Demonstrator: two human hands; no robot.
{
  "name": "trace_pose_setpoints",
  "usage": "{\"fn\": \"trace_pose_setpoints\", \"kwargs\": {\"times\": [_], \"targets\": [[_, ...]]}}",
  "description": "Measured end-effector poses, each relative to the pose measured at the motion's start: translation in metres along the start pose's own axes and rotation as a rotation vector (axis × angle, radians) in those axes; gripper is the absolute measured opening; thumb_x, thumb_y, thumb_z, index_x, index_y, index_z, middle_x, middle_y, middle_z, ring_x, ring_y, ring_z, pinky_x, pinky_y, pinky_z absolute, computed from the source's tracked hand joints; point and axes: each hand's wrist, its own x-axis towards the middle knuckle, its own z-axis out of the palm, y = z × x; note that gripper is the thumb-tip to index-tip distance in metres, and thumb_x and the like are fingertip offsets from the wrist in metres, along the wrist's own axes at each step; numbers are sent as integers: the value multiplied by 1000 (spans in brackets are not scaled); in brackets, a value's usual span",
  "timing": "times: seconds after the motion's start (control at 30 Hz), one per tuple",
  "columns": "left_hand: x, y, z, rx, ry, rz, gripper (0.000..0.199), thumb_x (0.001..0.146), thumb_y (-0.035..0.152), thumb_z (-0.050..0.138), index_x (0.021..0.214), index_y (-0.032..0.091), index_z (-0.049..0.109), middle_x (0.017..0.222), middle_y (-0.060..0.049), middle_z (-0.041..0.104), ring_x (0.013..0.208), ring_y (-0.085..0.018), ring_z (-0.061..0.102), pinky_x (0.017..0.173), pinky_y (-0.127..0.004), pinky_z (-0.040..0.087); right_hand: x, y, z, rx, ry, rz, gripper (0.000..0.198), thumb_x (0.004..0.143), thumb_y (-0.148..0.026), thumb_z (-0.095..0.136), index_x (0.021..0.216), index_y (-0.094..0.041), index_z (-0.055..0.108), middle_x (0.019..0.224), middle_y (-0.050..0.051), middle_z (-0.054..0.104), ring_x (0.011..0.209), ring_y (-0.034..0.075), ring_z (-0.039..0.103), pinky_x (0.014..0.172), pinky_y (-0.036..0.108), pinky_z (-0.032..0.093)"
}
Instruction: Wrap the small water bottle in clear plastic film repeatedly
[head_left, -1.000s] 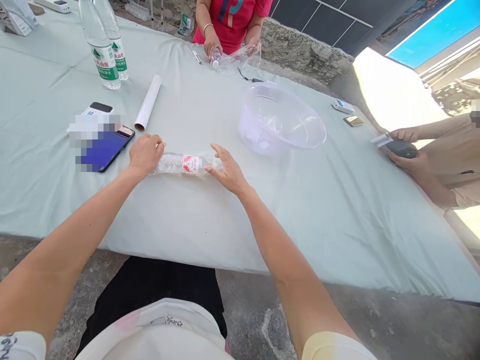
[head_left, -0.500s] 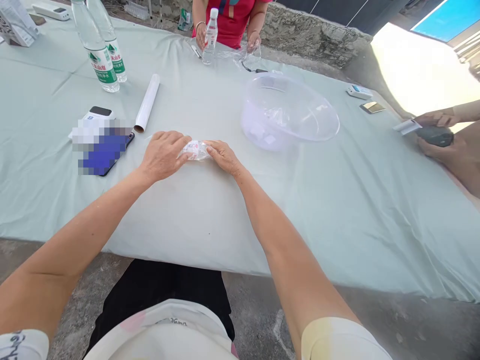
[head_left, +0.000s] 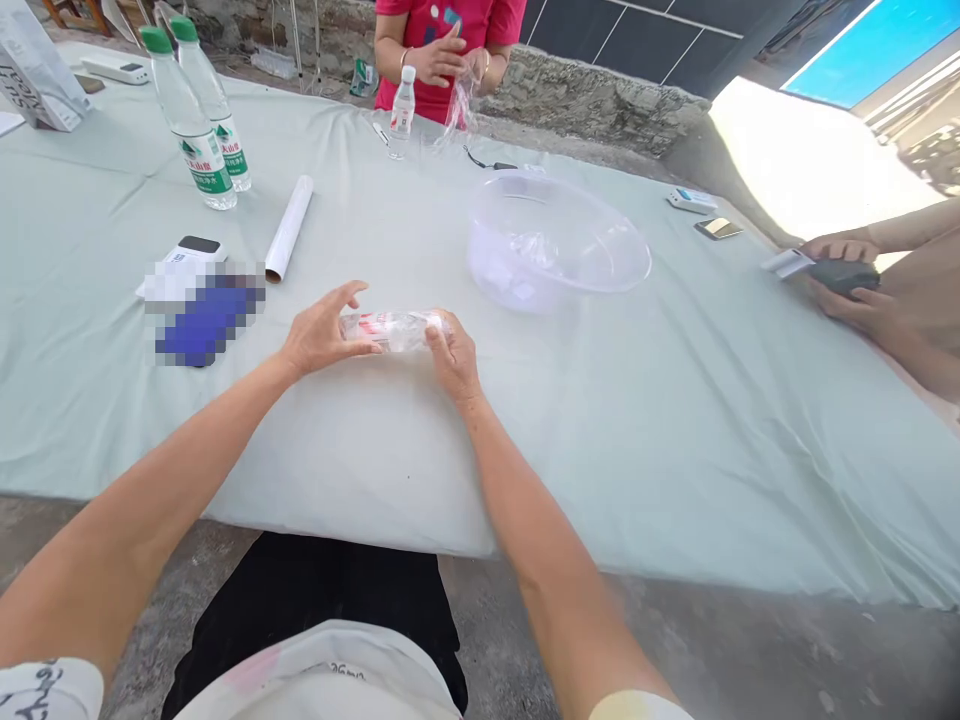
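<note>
A small clear plastic bottle (head_left: 397, 330) with a red and white label lies sideways between my hands, a little above or on the cloth; which of the two I cannot tell. My right hand (head_left: 454, 356) grips its right end, thumb on the near side, partly hiding the white cap. At the other end my left hand (head_left: 324, 330) is open, thumb and fingers spread around the bottle's base. Beyond my right hand stands a clear purple-tinted plastic basin (head_left: 491, 265) with crumpled clear film (head_left: 534, 250) in it.
Left of my hands are a white roll (head_left: 289, 230), a blurred blue phone (head_left: 206, 325) and a white device (head_left: 191, 255). Two green-capped water bottles (head_left: 202, 165) stand behind. Opposite, a person in red handles clear film near another small bottle (head_left: 402, 115). At right, someone's hands hold a dark object (head_left: 844, 277).
My left hand has opened from its grip on the bottle, fingers spreading. More of the bottle shows. The person opposite has let go of the other bottle and lifted the film.
</note>
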Motion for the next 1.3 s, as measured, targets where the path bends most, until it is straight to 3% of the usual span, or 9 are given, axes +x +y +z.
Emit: {"fn": "trace_pose_setpoints", "kwargs": {"times": [0.1,0.2,0.37,0.53,0.6,0.7,0.77,0.87,1.3], "targets": [[-25,26,12,-426,-18,-202,58,71,66,73,111,24,64,106,-5,69,77,-18,63,70,-31,49,-12,-21,-2,20,229,-89,39,94,-58,40,105,-26,60,112,9,66,111,25,63,102,41,48],[-41,51,35,-919,-55,-423,52,73,71,69,81,20,62,77,-3,65,65,-16,60,58,-29,46,-18,-44,-5,125,352,-74,33,97,-48,35,110,-28,58,104,8,66,106,24,66,100,44,51],[-47,75,67,-1315,75,-458,50,75,68,70,82,19,67,79,-2,63,71,-15,59,62,-27,48,-21,-74,-16,89,477,-155,27,100,-41,39,108,-27,60,81,3,62,80,22,68,81,41,56],[-39,78,70,-1507,125,-458,44,75,61,74,81,18,67,77,-1,61,70,-16,58,60,-27,47,-21,-89,-14,-79,609,-523,22,102,-26,41,107,-26,62,86,1,65,71,16,67,67,35,56],[-36,75,69,-1684,61,-524,38,76,53,76,78,17,66,77,-2,62,71,-17,60,60,-27,47,-18,-94,-8,-127,593,-604,23,101,-20,41,108,-25,62,86,1,65,69,15,66,62,32,55],[-34,69,69,-1932,15,-613,23,82,37,72,76,16,65,76,-2,64,69,-15,60,60,-27,46,-9,-103,5,-217,441,-673,25,100,-13,41,107,-24,63,83,1,64,70,13,65,60,29,54],[-34,66,69,-2007,21,-629,14,87,26,66,78,16,65,72,-1,63,65,-13,58,60,-26,45,-2,-107,14,-252,342,-706,27,98,-9,41,106,-23,63,82,0,64,71,12,65,60,27,53],[-34,63,67,-2067,48,-613,19,93,18,56,77,16,65,68,0,60,62,-11,55,62,-25,46,8,-111,25,-266,255,-685,28,98,-7,40,106,-22,63,83,0,64,72,11,64,60,25,52],[-31,57,70,-2095,119,-686,24,98,26,48,86,19,68,80,-3,70,79,-17,65,70,-29,52,23,-115,41,-259,169,-656,28,96,-6,43,105,-22,64,84,1,65,73,10,64,62,24,51]]}}
